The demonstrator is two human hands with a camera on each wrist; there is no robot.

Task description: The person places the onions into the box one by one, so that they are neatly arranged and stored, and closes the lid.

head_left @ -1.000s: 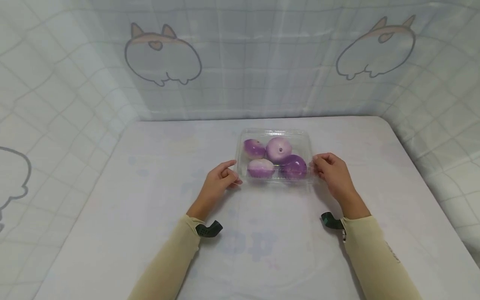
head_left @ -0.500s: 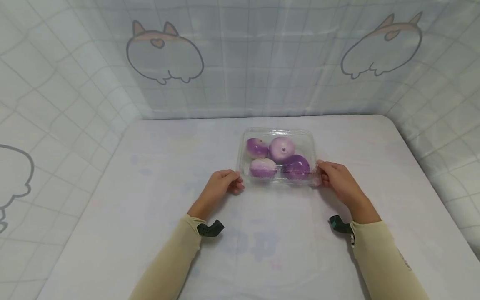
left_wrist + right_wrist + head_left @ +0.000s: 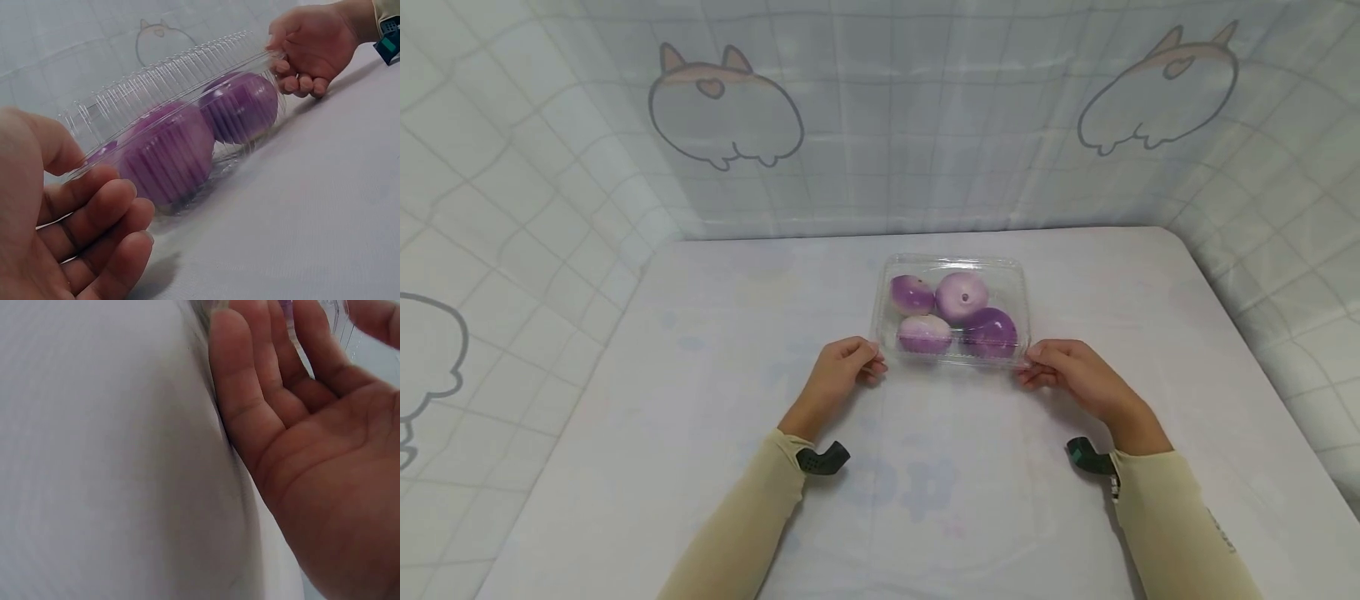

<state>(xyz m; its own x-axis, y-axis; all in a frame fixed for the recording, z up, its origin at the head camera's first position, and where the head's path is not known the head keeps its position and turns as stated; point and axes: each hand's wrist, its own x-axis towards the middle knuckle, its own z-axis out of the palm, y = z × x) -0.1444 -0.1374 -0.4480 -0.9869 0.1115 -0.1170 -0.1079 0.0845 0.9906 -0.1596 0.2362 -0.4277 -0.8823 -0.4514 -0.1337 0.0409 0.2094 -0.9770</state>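
A clear plastic clamshell box point(image 3: 1011, 279) lies on the table, its lid down over several purple onions point(image 3: 962, 297). My left hand point(image 3: 838, 371) pinches the rim at the near left corner between thumb and forefinger, the other fingers loosely curled below, as the left wrist view shows. At the near right corner my right hand point(image 3: 1075, 375) pinches the rim, thumb on top and fingers under it. In the right wrist view the right palm point(image 3: 337, 450) faces the camera, and only a small part of the box shows beyond the fingers.
A pale patterned cloth covers the table point(image 3: 910, 517). Behind it hangs a light checked curtain point(image 3: 925, 125) with animal outlines, which also closes off both sides. Dark green wrist devices point(image 3: 823, 458) stick out at both cuffs.
My left forefinger has come in from pointing along the box's side to the near left corner. My right hand has slid down the right side to the near right corner. The box has hardly moved.
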